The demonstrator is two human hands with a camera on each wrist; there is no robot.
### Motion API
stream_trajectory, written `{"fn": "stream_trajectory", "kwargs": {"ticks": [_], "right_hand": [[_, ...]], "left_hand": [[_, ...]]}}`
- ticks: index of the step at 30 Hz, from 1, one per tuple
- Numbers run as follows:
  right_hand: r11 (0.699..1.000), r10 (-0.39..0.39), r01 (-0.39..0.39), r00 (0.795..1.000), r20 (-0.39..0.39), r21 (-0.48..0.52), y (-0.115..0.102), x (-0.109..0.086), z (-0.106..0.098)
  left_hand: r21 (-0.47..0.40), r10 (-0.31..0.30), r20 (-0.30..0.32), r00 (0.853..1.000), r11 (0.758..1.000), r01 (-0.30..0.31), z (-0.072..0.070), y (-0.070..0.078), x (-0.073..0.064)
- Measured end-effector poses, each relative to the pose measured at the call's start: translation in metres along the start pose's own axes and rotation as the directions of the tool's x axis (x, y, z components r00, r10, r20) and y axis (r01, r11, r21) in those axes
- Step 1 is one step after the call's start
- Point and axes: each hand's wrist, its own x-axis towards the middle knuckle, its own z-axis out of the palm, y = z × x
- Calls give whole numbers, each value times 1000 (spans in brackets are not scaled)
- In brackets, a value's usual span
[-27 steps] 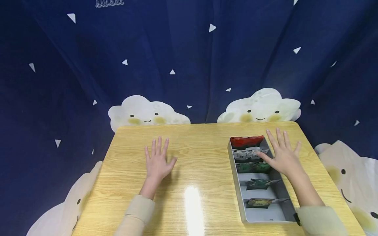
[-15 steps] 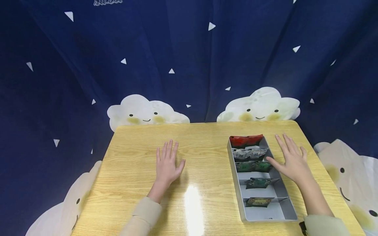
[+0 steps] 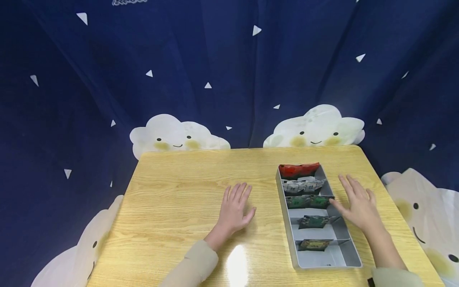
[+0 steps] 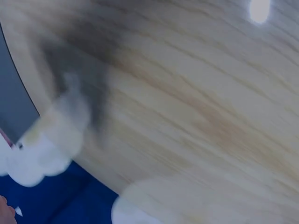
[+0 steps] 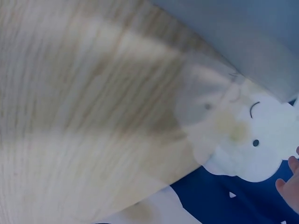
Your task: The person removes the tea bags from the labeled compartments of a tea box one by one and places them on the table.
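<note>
A long grey divided box stands on the right half of the table. Upright in its compartments are a red packet, silver-white packets, green packets, a dark green packet and a yellowish packet. My left hand is left of the box, fingers extended, holding nothing. Just right of the box is my right hand, fingers spread and holding nothing; its thumb overlaps the rim, and I cannot tell if it touches. Fingertips show at the right wrist view's edge.
The wooden table has a bright glare spot near its front. Behind and beside it hangs a dark blue curtain with white triangles and cloud faces. Part of the grey box wall fills the right wrist view's upper right corner.
My left hand has moved right, toward the box, and slightly nearer. The right hand has drawn back from over the box to its right side. Box and packets stay put.
</note>
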Motion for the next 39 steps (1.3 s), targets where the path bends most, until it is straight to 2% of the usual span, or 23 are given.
{"fn": "stream_trajectory", "kwargs": {"ticks": [5, 10, 18, 30, 36, 39], "right_hand": [[1000, -4, 5, 1000, 25, -28, 7, -2, 10], [999, 2, 1, 998, 64, -49, 11, -2, 16], [997, -21, 27, 995, 93, -72, 14, 3, 25], [997, 26, -13, 985, 172, -79, 18, 7, 35], [995, 60, -41, 971, 232, -86, 19, 6, 39], [995, 73, -52, 966, 249, -89, 19, 6, 39]], "left_hand": [[15, 109, 21, 994, 994, -109, 8, 28, 4], [15, 224, 53, 973, 974, -225, 18, 57, 3], [-21, 377, 7, 926, 926, -377, 30, 91, 9], [-24, 526, -53, 849, 849, -528, 39, 124, 19], [-28, 534, 67, 843, 845, -534, 41, 136, 21], [-4, 534, 106, 839, 844, -537, 42, 142, 24]]}}
